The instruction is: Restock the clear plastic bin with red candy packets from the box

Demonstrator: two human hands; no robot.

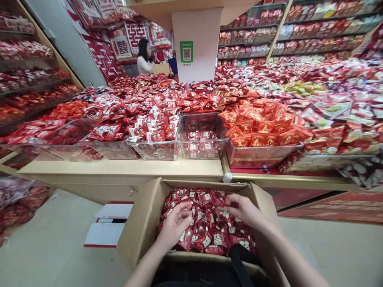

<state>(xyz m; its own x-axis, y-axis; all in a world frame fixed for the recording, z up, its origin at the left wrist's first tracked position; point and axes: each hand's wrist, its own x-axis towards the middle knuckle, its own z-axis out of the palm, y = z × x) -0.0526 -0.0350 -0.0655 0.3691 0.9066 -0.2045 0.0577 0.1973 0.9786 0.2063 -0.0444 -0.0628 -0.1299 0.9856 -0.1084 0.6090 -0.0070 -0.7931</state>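
Left hand (176, 223) hovers cupped and open; right hand (243, 211) curls its fingertips down, grip unclear. Both are over red candy packets (209, 235) filling the cardboard box (143, 217) directly beneath. Packets look light, slippery, crinkly; likely best scooped in handfuls.

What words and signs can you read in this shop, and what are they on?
"囍": red hanging banners and red packets in the cardboard box.
Green sign on the pillar: a QR code; its words are too small to read.
Orange packets: print too blurred to read.
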